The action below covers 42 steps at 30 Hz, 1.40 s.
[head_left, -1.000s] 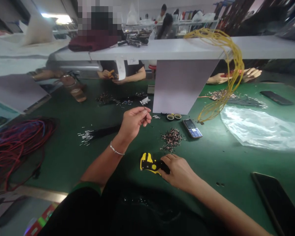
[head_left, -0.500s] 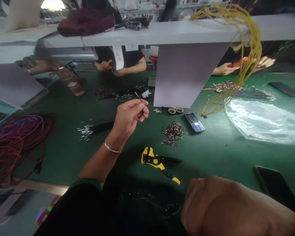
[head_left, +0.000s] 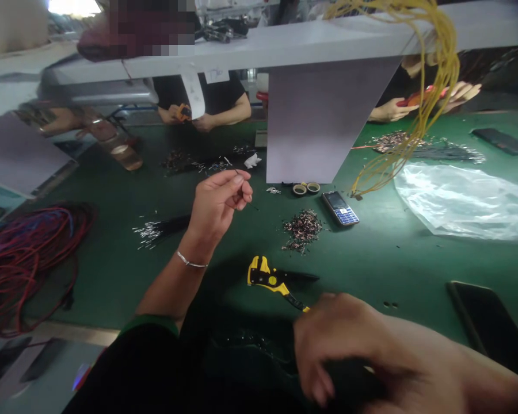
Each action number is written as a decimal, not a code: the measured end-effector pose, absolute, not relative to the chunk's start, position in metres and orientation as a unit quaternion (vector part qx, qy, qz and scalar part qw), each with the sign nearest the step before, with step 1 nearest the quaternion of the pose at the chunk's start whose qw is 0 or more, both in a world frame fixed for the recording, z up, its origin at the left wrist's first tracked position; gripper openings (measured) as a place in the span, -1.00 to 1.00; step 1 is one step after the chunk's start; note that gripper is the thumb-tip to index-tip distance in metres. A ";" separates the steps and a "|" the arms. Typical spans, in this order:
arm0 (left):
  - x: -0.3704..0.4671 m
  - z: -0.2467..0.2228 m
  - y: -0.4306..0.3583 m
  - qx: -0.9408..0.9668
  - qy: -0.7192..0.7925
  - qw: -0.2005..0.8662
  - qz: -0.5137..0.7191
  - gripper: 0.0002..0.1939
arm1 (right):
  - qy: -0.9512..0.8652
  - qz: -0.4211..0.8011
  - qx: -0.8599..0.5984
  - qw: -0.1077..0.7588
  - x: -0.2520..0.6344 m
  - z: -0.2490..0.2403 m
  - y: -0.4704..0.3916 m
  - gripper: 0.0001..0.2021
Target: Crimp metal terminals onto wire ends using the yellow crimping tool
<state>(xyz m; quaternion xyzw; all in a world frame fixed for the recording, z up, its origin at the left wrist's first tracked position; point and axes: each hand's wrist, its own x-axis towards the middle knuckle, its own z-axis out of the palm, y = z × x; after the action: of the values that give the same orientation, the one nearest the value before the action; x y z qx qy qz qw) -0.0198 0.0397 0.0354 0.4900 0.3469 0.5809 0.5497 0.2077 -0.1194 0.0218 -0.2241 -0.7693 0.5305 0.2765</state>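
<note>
My left hand (head_left: 220,198) is raised over the green table (head_left: 358,259), pinching a thin dark wire (head_left: 254,206) between thumb and fingers. Near the bottom edge, my right hand (head_left: 349,345) is blurred, its fingers curled; whether it holds anything is hidden. Just above it lies a yellow and black wire stripper (head_left: 271,280), its handle end partly covered by the hand. A pile of small copper-coloured pieces (head_left: 303,230) sits to the right of my left hand. Left of my wrist lies a bundle of black wires with bright ends (head_left: 166,227).
Behind are a keypad phone (head_left: 341,208), two tape rolls (head_left: 306,188) and a white panel (head_left: 311,121). Yellow wires (head_left: 444,75) hang at the right above a plastic bag (head_left: 461,201). Red cables (head_left: 30,259) lie left, a dark phone (head_left: 487,316) right. Two people work opposite.
My right hand has moved up and left, toward the stripper's handle. My left hand has shifted slightly left, and the bright end above its fingertips is harder to see.
</note>
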 end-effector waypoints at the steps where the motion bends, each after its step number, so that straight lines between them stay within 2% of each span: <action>1: -0.020 0.035 0.040 0.489 0.344 0.550 0.583 -0.93 | -0.796 0.482 -0.272 0.246 0.201 0.018 -0.113 -0.77; 3: -0.022 0.036 0.040 0.488 0.339 0.552 0.585 -0.93 | -0.826 0.349 -0.395 0.200 0.192 0.004 -0.100 -0.74; 5: -0.023 0.037 0.040 0.487 0.338 0.552 0.586 -0.94 | -0.841 0.251 -0.457 0.148 0.188 -0.016 -0.091 -0.68; 10: -0.022 0.039 0.040 0.491 0.344 0.553 0.578 -0.95 | -0.863 0.154 -0.469 0.104 0.194 -0.061 -0.087 -0.62; 14: -0.021 0.040 0.038 0.486 0.358 0.548 0.579 -0.95 | -0.864 0.144 -0.472 0.098 0.194 -0.071 -0.080 -0.68; 22: -0.024 0.044 0.034 0.484 0.344 0.551 0.586 -0.92 | -0.849 0.155 -0.480 0.159 0.188 -0.069 -0.072 -0.57; 27: -0.025 0.045 0.035 0.479 0.351 0.552 0.586 -0.92 | -0.844 0.135 -0.494 0.160 0.184 -0.074 -0.050 -0.61; 32: -0.027 0.047 0.035 0.480 0.365 0.541 0.586 -0.91 | -0.825 0.099 -0.538 0.140 0.219 -0.070 -0.031 -0.62; 35: -0.028 0.046 0.036 0.484 0.359 0.538 0.589 -0.91 | -0.814 0.057 -0.556 0.160 0.245 -0.061 -0.031 -0.59; 38: -0.028 0.045 0.038 0.491 0.344 0.533 0.597 -0.90 | -0.828 0.036 -0.530 0.177 0.255 -0.056 -0.042 -0.56; 42: -0.026 0.043 0.038 0.491 0.360 0.525 0.594 -0.90 | -0.867 0.088 -0.463 0.164 0.247 -0.059 -0.063 -0.57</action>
<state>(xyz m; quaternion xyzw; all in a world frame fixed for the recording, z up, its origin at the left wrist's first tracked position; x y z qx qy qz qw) -0.0260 0.0384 0.0434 0.4914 0.3599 0.5944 0.5250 0.2468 -0.0633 -0.0589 -0.4626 -0.8667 0.0881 0.1645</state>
